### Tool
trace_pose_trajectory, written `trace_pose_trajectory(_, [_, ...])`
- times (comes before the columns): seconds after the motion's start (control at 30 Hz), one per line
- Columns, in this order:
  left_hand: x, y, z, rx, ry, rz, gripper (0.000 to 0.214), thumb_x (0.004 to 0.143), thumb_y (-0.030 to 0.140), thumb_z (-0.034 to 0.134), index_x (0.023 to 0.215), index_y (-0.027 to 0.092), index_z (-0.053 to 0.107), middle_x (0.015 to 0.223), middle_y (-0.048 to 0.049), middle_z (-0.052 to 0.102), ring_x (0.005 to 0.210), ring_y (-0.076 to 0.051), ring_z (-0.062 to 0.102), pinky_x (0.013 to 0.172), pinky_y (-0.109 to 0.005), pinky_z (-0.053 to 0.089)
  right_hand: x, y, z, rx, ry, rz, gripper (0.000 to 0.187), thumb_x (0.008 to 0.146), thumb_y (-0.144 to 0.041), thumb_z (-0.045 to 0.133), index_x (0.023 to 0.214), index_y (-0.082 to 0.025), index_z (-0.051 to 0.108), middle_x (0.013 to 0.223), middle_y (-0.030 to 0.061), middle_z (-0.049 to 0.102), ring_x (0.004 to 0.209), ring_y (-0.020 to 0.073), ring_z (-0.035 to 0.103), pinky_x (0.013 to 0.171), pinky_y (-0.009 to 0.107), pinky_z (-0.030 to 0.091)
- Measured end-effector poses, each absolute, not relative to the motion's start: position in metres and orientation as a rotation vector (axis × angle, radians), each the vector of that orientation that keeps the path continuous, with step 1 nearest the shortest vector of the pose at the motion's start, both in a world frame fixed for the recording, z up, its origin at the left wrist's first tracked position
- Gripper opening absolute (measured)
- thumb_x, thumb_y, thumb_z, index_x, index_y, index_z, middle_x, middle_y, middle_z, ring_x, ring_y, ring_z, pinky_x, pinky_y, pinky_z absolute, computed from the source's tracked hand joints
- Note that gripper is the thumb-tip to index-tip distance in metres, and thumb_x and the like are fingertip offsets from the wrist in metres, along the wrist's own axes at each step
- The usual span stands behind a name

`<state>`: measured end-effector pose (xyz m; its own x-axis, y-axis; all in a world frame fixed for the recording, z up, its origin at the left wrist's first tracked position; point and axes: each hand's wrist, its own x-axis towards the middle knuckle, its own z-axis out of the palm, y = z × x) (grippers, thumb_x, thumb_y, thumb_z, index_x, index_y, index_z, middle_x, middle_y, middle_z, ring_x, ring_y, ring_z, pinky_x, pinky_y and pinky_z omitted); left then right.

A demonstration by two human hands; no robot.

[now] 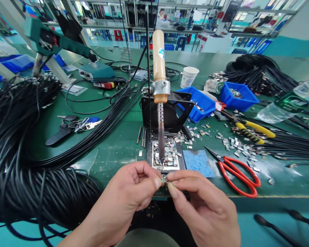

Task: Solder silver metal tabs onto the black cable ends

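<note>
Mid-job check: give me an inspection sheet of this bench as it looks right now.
Surface: green bench mat, worn, scattered with small metal pieces.
Job's things: small metal clip pinched between both hands, just below the soldering iron mounted upright, tip over a tray of clips.
Clutter: red scissors, yellow pliers, keys, paper cup, blue bins.
Hands: left hand and right hand, fingertips shut on the clip.
Cables: black cable bundle at left, another heap far right.
Surroundings: shelving and blue stools behind.
</note>
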<state>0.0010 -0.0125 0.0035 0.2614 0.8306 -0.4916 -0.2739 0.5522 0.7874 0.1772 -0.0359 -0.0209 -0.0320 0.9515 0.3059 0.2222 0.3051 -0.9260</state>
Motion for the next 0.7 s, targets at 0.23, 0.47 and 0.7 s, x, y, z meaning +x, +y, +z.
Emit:
trace_pose_trajectory(0.23, [0.0019,-0.0122,0.0041,0.642,1.068,0.823,0.027,0.081,0.031,0.08,0.069,0.017,0.061,0.052,0.0101,0.042,0.049,-0.007,0.021,0.046,-0.025,0.015,0.1784,-0.0359,-0.0226,-1.122,-1.514,0.85,0.018,0.088,-0.007,0.073,0.091,-0.025,0.077,0.098,0.0037,0.08,0.089,0.0195,0.077,0.08,0.031,0.065])
trace_pose_trajectory(0.47, [0.0034,-0.0123,0.0061,0.642,1.101,0.823,0.026,0.08,0.032,0.08,0.07,0.017,0.061,0.051,0.0106,0.041,0.049,-0.007,0.021,0.046,-0.025,0.015,0.1771,-0.0351,-0.022,-1.129,-1.529,0.827,0.02,0.088,-0.006,0.073,0.092,-0.025,0.077,0.099,0.0024,0.079,0.09,0.017,0.076,0.081,0.028,0.064])
trace_pose_trajectory(0.7, [0.0042,-0.0105,0.0072,0.654,1.134,0.818,0.024,0.081,0.03,0.078,0.07,0.017,0.06,0.052,0.009,0.044,0.05,-0.008,0.022,0.047,-0.026,0.015,0.1759,-0.0344,-0.0196,-1.135,-1.534,0.806,0.02,0.087,-0.006,0.073,0.091,-0.025,0.078,0.1,0.0029,0.079,0.091,0.0172,0.076,0.081,0.028,0.063])
